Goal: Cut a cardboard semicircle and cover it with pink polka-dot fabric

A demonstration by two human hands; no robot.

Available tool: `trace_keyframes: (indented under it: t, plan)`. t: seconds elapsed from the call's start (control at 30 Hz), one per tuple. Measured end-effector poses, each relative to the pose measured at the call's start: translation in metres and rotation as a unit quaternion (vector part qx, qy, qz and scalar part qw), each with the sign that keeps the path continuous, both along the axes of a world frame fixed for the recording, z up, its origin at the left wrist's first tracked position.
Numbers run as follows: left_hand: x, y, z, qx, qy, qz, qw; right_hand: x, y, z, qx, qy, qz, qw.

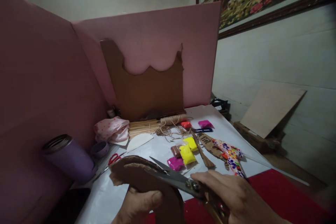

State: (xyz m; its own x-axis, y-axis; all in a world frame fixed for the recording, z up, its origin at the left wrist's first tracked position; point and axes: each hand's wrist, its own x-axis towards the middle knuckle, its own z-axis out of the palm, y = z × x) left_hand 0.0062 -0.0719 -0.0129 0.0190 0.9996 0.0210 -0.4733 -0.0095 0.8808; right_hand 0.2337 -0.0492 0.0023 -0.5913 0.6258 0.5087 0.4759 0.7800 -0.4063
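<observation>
My left hand (140, 204) grips a curved brown cardboard piece (147, 178) from below, thumb pressed on its face. My right hand (233, 196) is closed on the handles of metal scissors (174, 176), whose blades are parted and lie across the cardboard's upper edge, pointing left. Both hands are at the bottom middle of the view, above the white table sheet (110, 196).
A larger cut cardboard sheet (147, 91) leans on a pink board (162, 31). On the table lie clay packets (187, 154), twine (173, 119), sticks (143, 127), red-handled scissors (114, 158), a patterned wrapper (231, 155), a purple tumbler (70, 159) and a red cloth (283, 196).
</observation>
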Motion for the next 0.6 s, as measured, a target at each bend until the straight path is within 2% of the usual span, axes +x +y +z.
trace_keyframes:
  t: [0.2, 0.6]
  plan:
    - [0.0, 0.001, -0.003, 0.017, -0.006, -0.038, 0.999, -0.002, 0.002, 0.007, -0.022, -0.012, 0.003, 1.0]
    - [-0.001, 0.002, -0.003, 0.018, 0.041, -0.062, 0.997, -0.002, 0.001, -0.005, -0.045, -0.041, 0.012, 0.998]
